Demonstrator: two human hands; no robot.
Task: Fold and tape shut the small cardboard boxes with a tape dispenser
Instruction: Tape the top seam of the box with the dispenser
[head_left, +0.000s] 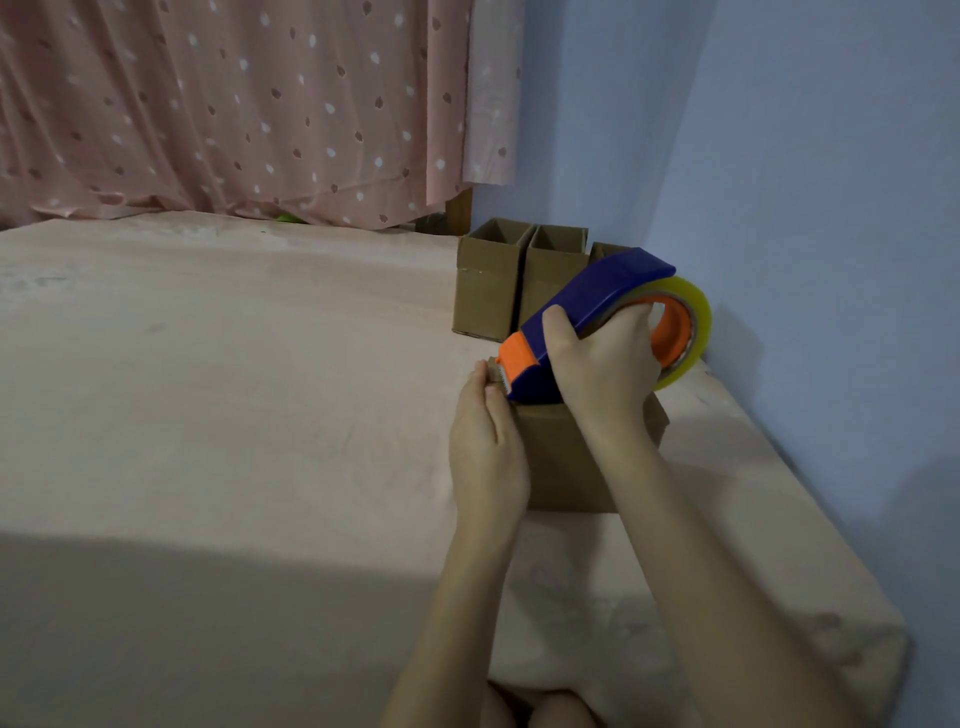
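Observation:
A small brown cardboard box (566, 462) stands on the pink-covered surface at right of centre. On its top lies a blue and orange tape dispenser (587, 317) with a clear tape roll (691, 332) at its far end. My right hand (602, 364) grips the dispenser's body from above, fingers curled through the roll's hub. My left hand (485, 441) lies against the box's left side, thumb and fingertips at the top left corner right by the dispenser's orange cutter end. Most of the box's top is hidden under the dispenser and my hands.
Three more cardboard boxes (493, 280) stand in a row against the blue wall (805, 156) behind the dispenser. A pink dotted curtain (234, 104) hangs at the back. The pink surface (208, 389) stretches left; its right edge drops off near the wall.

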